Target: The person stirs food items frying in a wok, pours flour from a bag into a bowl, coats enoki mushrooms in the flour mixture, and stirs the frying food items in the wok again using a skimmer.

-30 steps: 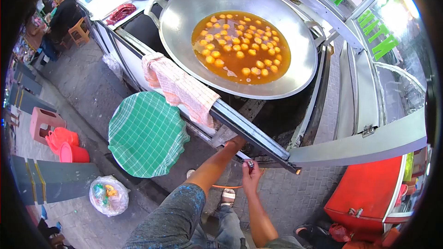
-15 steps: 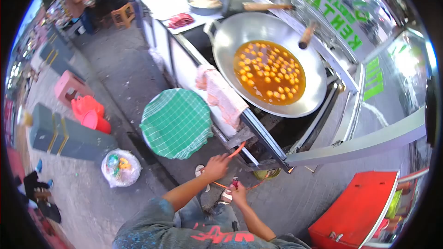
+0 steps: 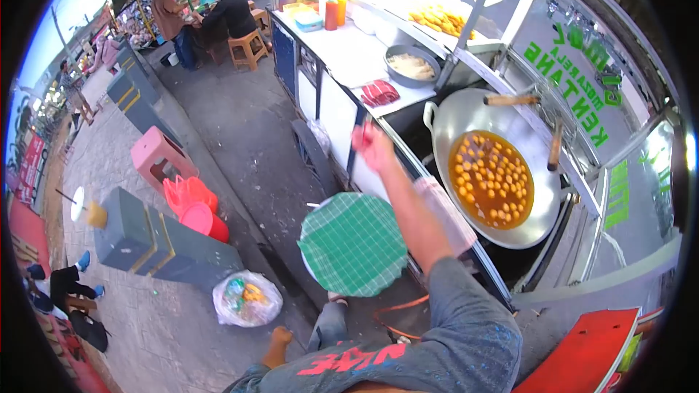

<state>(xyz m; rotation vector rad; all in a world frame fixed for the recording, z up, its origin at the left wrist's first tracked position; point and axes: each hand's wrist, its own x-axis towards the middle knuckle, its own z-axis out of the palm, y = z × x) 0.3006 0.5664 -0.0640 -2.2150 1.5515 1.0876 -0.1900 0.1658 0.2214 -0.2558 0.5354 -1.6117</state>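
Observation:
My right hand (image 3: 374,147) is stretched forward over the near side of the cart, closed around a small red lighter (image 3: 365,128), most of which the fingers hide. Just beyond it, a red-and-white striped cloth (image 3: 380,92) lies on the white counter (image 3: 349,51). To the right of my forearm, a big metal wok (image 3: 466,113) holds brown oil with many round golden balls (image 3: 495,178) in it. Low beside my leg hangs my left hand (image 3: 279,335); its fingers do not show clearly. An orange hose (image 3: 393,308) curves near my feet.
A green checked cloth (image 3: 353,244) covers a round container below the cart. Left of it are a plastic bag of waste (image 3: 247,298), a red bucket (image 3: 204,221), a pink stool (image 3: 162,154) and grey posts (image 3: 160,236). Two people are at the back by a stool (image 3: 247,49).
My left hand has let go of the orange hose and dropped to my side. My right hand has risen from near the hose and reached forward with the lighter. The view has shifted.

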